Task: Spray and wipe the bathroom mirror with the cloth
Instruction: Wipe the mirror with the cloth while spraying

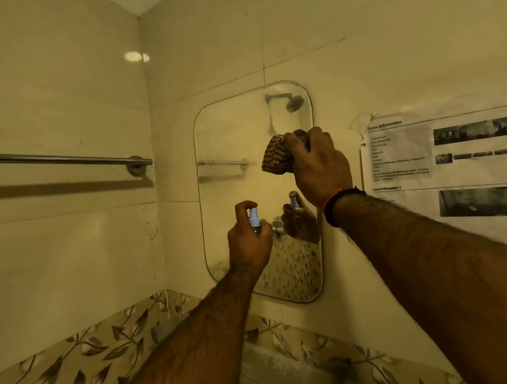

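A frameless mirror (228,132) with rounded corners hangs on the tiled wall ahead. My right hand (321,166) grips a bunched brown patterned cloth (276,157) and holds it against the upper right part of the glass. My left hand (249,238) is closed around a small spray bottle with a pale blue top (254,219), a finger resting on the nozzle, in front of the mirror's lower middle. The glass reflects the bottle, my hand and a shower head.
A chrome towel bar (57,159) runs along the left wall at head height. A printed paper sheet (444,161) is taped to the wall right of the mirror. A band of leaf-patterned tiles (76,363) runs below.
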Action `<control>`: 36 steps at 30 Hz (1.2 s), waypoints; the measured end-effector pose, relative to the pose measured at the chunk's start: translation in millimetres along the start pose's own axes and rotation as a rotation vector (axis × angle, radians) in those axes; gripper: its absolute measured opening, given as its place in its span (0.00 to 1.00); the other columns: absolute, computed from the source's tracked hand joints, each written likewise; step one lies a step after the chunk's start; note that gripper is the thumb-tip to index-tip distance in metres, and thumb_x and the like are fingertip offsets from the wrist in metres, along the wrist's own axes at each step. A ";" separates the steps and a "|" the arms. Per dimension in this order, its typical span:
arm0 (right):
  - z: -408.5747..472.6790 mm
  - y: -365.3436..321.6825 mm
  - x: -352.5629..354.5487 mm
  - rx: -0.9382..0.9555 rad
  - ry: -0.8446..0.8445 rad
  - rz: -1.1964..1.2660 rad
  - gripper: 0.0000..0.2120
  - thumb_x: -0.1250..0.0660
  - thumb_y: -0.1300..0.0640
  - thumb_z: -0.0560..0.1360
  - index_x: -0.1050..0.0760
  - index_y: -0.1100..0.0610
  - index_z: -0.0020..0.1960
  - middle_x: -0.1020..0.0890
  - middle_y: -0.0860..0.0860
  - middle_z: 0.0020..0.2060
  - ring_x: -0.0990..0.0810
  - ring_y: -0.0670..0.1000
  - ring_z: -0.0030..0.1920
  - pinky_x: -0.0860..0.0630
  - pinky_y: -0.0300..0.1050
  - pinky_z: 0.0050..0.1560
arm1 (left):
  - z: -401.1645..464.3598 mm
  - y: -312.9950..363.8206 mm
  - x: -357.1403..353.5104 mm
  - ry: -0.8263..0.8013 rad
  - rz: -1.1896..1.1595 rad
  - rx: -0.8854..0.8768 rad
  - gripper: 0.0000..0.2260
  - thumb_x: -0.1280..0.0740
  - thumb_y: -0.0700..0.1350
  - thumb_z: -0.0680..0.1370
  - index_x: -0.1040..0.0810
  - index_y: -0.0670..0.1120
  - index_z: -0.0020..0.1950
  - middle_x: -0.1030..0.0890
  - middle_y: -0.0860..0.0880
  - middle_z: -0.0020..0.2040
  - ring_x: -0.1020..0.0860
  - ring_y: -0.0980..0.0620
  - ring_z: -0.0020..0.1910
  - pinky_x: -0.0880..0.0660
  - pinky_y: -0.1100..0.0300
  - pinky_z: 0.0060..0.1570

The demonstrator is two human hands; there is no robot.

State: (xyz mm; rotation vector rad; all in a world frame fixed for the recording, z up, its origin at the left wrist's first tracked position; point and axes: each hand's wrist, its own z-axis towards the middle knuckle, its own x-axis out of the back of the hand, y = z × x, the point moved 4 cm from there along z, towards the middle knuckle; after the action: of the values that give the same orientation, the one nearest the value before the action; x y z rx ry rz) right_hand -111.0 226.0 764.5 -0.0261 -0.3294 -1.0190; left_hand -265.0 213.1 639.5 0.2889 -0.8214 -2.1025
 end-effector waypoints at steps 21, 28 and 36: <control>114.0 10.2 8.5 0.042 0.084 -0.294 0.28 0.27 0.53 0.71 0.32 0.63 0.66 0.33 0.62 0.67 0.37 0.64 0.69 0.39 0.63 0.66 | 57.4 -17.2 8.3 0.001 -0.077 -0.030 0.19 0.32 0.45 0.78 0.35 0.55 0.64 0.22 0.46 0.44 0.22 0.52 0.33 0.28 0.66 0.31; 115.8 5.0 4.9 0.180 0.061 -0.339 0.32 0.27 0.51 0.72 0.36 0.51 0.72 0.30 0.62 0.64 0.36 0.65 0.68 0.42 0.64 0.66 | 60.2 -23.7 7.4 0.023 -0.073 -0.030 0.19 0.32 0.44 0.77 0.35 0.54 0.65 0.22 0.48 0.44 0.23 0.53 0.33 0.30 0.69 0.30; 119.1 0.9 -5.9 0.192 0.009 -0.377 0.30 0.27 0.44 0.71 0.29 0.62 0.64 0.31 0.61 0.65 0.35 0.64 0.67 0.36 0.59 0.65 | 56.5 -33.9 5.3 0.020 -0.071 -0.006 0.19 0.32 0.44 0.77 0.35 0.56 0.64 0.23 0.50 0.41 0.23 0.53 0.32 0.30 0.69 0.30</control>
State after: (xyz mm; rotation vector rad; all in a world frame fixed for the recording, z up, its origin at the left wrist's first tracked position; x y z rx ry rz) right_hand -143.8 252.0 876.2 0.2213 -0.4330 -1.3550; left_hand -316.1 249.2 660.9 0.3401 -0.8034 -2.1642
